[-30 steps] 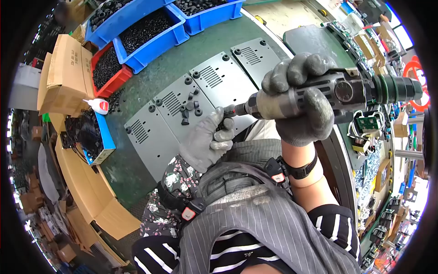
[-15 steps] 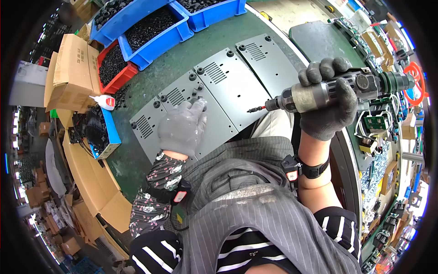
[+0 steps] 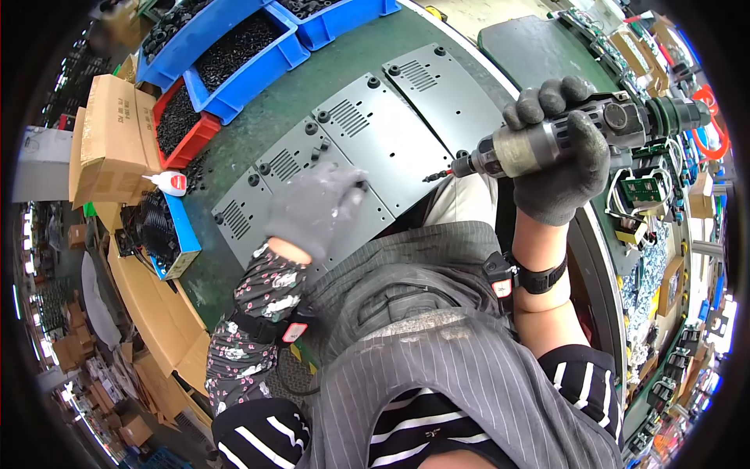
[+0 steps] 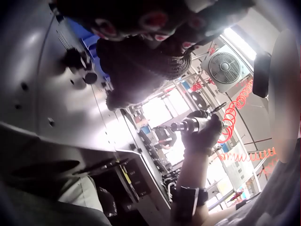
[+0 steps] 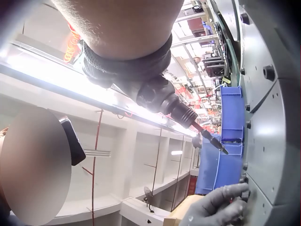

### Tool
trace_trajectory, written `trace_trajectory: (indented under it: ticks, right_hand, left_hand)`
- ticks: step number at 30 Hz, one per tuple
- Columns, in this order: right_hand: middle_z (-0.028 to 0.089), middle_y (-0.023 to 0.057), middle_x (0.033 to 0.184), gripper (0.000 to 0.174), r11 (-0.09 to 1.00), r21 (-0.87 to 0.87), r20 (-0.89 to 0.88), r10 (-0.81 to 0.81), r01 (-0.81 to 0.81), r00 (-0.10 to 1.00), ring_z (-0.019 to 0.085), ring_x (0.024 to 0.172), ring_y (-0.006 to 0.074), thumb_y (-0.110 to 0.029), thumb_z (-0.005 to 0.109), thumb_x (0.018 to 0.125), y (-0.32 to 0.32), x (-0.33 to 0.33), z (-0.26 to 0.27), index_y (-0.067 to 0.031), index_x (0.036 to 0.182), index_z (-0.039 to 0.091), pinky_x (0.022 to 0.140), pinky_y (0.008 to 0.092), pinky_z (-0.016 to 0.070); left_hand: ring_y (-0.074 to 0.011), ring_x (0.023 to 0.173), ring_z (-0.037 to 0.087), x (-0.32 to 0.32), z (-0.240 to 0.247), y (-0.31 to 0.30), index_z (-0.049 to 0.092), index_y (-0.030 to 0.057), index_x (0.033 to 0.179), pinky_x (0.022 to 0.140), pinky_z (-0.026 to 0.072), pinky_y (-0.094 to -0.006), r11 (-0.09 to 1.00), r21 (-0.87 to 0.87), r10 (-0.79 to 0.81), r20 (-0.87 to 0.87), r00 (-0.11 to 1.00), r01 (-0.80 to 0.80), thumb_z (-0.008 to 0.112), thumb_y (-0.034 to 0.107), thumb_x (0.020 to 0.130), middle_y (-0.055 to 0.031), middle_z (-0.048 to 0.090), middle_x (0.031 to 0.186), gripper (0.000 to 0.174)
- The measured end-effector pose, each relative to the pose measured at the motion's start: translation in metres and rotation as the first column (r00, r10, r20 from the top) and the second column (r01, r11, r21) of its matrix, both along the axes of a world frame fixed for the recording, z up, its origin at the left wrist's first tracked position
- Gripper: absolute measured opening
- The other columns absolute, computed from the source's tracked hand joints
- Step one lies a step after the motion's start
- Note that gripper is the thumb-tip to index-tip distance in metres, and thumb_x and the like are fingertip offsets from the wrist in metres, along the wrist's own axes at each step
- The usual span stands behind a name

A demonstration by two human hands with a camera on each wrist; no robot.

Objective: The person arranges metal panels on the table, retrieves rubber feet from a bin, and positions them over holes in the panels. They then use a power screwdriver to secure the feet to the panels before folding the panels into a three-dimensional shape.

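My gloved left hand (image 3: 314, 205) is over the grey metal plates (image 3: 402, 160) in the head view, fingers curled. A small black rubber foot (image 3: 362, 185) shows at its fingertips, partly hidden by the glove. Just beyond the knuckles lie a few loose rubber feet (image 3: 319, 150). My gloved right hand (image 3: 564, 184) grips an air screwdriver (image 3: 517, 151) by its body. Its long bit (image 3: 439, 177) points left above the plates, apart from the left hand. In the right wrist view, the bit (image 5: 214, 141) hangs clear of the plate surface.
Blue bins (image 3: 293, 59) and a red bin (image 3: 205, 133) of small black parts stand at the back left. Beside them are a cardboard box (image 3: 113, 144), a white glue bottle (image 3: 168, 183) and a blue-edged box (image 3: 183, 242). Circuit boards (image 3: 644, 187) lie on the right.
The left hand left the screwdriver's bit and moved left to the loose feet, then shifted slightly right. The screwdriver moved right, away from the left hand, and stayed in the right hand's grip.
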State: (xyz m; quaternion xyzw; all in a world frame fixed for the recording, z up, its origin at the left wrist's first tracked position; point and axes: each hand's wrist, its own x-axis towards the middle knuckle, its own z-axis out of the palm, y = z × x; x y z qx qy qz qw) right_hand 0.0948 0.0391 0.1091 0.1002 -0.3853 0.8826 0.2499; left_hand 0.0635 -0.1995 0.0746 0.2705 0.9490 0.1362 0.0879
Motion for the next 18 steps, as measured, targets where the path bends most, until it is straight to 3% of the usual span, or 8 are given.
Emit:
trace_trajectory:
  ticks: [2, 4, 6, 14, 15, 16, 18]
  right_hand:
    - [0.043, 0.0054, 0.084, 0.032, 1.000, -0.012, -0.022, -0.008, 0.008, 1.000, 0.042, 0.075, 0.0180, -0.017, 0.052, 0.075, 0.007, -0.001, 0.001, -0.0056, 0.104, 0.044, 0.070, 0.0314, 0.0353]
    - [0.044, 0.0054, 0.084, 0.032, 0.999, 0.041, -0.009, -0.027, 0.028, 1.000, 0.044, 0.076, 0.0181, -0.017, 0.052, 0.075, 0.016, -0.002, 0.001, -0.0057, 0.104, 0.044, 0.070, 0.0315, 0.0362]
    - [0.046, 0.0056, 0.084, 0.032, 0.988, 0.140, 0.081, -0.071, 0.059, 0.994, 0.047, 0.078, 0.0187, -0.016, 0.053, 0.075, 0.022, -0.003, 0.000, -0.0062, 0.104, 0.044, 0.072, 0.0320, 0.0378]
    - [0.047, 0.0065, 0.084, 0.029, 0.922, 0.385, 0.106, -0.096, 0.049, 0.990, 0.050, 0.073, 0.0191, -0.008, 0.056, 0.073, 0.017, -0.014, -0.013, -0.0061, 0.100, 0.047, 0.067, 0.0339, 0.0441]
    - [0.057, 0.0106, 0.077, 0.031, 0.905, 0.413, 0.049, -0.138, 0.105, 0.989, 0.058, 0.067, 0.0170, 0.000, 0.060, 0.071, 0.016, -0.018, -0.013, 0.0010, 0.101, 0.049, 0.059, 0.0281, 0.0471]
    - [0.057, 0.0097, 0.075, 0.030, 0.929, 0.365, 0.106, -0.103, 0.057, 0.989, 0.057, 0.066, 0.0142, 0.001, 0.062, 0.068, 0.009, -0.020, -0.014, 0.0001, 0.096, 0.051, 0.054, 0.0259, 0.0454]
    - [0.056, 0.0082, 0.075, 0.027, 0.877, 0.481, 0.128, -0.077, 0.006, 0.989, 0.055, 0.064, 0.0120, 0.003, 0.062, 0.067, 0.005, -0.023, -0.012, -0.0008, 0.091, 0.051, 0.052, 0.0234, 0.0441]
  left_hand:
    - [-0.0260, 0.087, 0.059, 0.000, -0.003, 0.024, 0.063, 0.0131, 0.098, 0.075, 0.0461, -0.0363, 0.972, 0.232, -0.053, 0.101, 0.993, 0.029, 0.053, 0.023, 0.081, -0.0087, 0.062, 0.093, 0.022]
    - [-0.0273, 0.090, 0.058, -0.004, -0.002, 0.051, 0.063, 0.0109, 0.098, 0.080, 0.0446, -0.0364, 0.979, 0.193, -0.094, 0.168, 0.981, 0.061, 0.052, 0.024, 0.082, -0.0102, 0.062, 0.095, 0.023]
    - [-0.0277, 0.090, 0.057, -0.007, -0.020, 0.071, 0.063, 0.0105, 0.098, 0.080, 0.0443, -0.0368, 0.944, 0.324, -0.117, 0.150, 0.982, 0.063, 0.053, 0.025, 0.082, -0.0104, 0.062, 0.096, 0.024]
    - [-0.0262, 0.084, 0.059, -0.007, -0.030, 0.095, 0.064, 0.0174, 0.098, 0.071, 0.0474, -0.0379, 0.962, 0.269, -0.080, 0.085, 0.993, 0.055, 0.055, 0.033, 0.081, -0.0058, 0.062, 0.089, 0.024]
    - [-0.0255, 0.083, 0.060, -0.006, -0.030, 0.095, 0.064, 0.0183, 0.096, 0.070, 0.0478, -0.0381, 0.962, 0.268, -0.068, 0.073, 0.995, 0.046, 0.055, 0.034, 0.081, -0.0050, 0.062, 0.089, 0.024]
    - [-0.0255, 0.083, 0.060, -0.006, -0.030, 0.095, 0.064, 0.0183, 0.096, 0.070, 0.0478, -0.0381, 0.962, 0.270, -0.063, 0.076, 0.995, 0.040, 0.055, 0.034, 0.081, -0.0050, 0.062, 0.089, 0.024]
    - [-0.0254, 0.083, 0.060, -0.006, -0.031, 0.096, 0.064, 0.0172, 0.095, 0.069, 0.0478, -0.0382, 0.959, 0.283, -0.047, 0.061, 0.997, 0.028, 0.056, 0.035, 0.081, -0.0053, 0.062, 0.089, 0.024]
